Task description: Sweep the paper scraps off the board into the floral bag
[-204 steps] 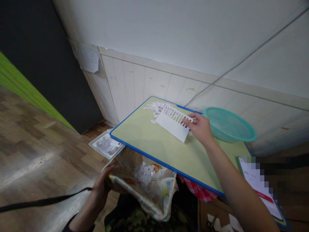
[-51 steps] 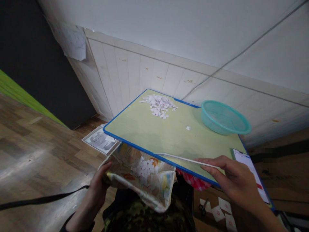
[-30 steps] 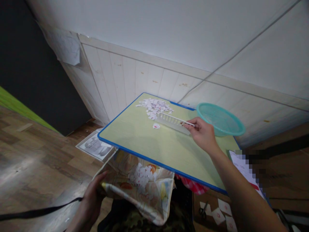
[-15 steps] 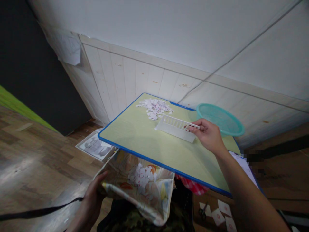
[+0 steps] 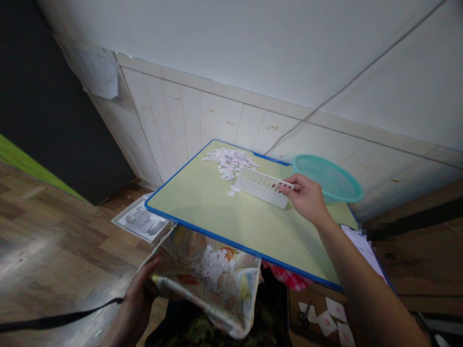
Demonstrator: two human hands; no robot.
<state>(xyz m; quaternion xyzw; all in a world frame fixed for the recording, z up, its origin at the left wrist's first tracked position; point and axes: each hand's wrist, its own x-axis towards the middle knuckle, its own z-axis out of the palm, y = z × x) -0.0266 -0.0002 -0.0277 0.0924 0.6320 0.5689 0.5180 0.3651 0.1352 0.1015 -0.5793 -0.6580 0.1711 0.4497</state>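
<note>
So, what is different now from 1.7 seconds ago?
The right hand moved the slotted white plate from the table's near edge toward the paper pile. Scraps now lie by the plate's left end. The left hand still holds the patterned cloth; the basin stayed.

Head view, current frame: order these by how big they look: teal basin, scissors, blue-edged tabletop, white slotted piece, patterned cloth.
Largest to smallest, by visible area:
1. blue-edged tabletop
2. patterned cloth
3. teal basin, partly hidden
4. white slotted piece
5. scissors
</note>
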